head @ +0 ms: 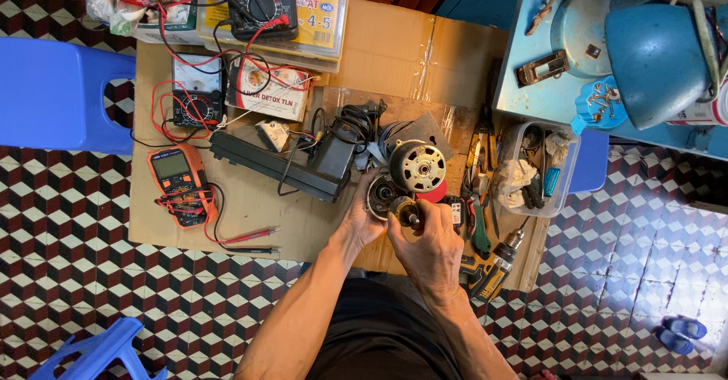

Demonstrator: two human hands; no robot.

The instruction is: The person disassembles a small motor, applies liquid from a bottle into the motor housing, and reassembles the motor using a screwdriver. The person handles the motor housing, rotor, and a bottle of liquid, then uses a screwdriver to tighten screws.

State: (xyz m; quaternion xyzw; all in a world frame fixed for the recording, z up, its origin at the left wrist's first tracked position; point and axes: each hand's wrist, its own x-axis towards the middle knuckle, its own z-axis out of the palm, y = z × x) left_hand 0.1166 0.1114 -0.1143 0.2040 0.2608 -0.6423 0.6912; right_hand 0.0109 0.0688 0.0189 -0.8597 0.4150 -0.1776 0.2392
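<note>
On a sheet of cardboard spread over a patterned tile floor, a person works with both bare hands on a small motor part. The left hand curls around a round dark housing, fingers closed on its rim. The right hand pinches the motor part just beside it, thumb and fingers pressed on the piece. The two hands touch, and the part sits between them, directly ahead of the person's lap. Its long axis seems to point away from the body toward the housing, though the fingers hide much of it. The right hand is the nearer to the part; the left steadies the housing against it.

Just beyond the hands lies a larger motor with its winding face up, resting on a red cap. To the left are a black box with cables, an orange multimeter with red leads, and two more meters farther up. A cordless drill lies near the right hand, and a clear tub of tools sits beyond it. A blue stool stands at the left, a blue lamp at the upper right.
</note>
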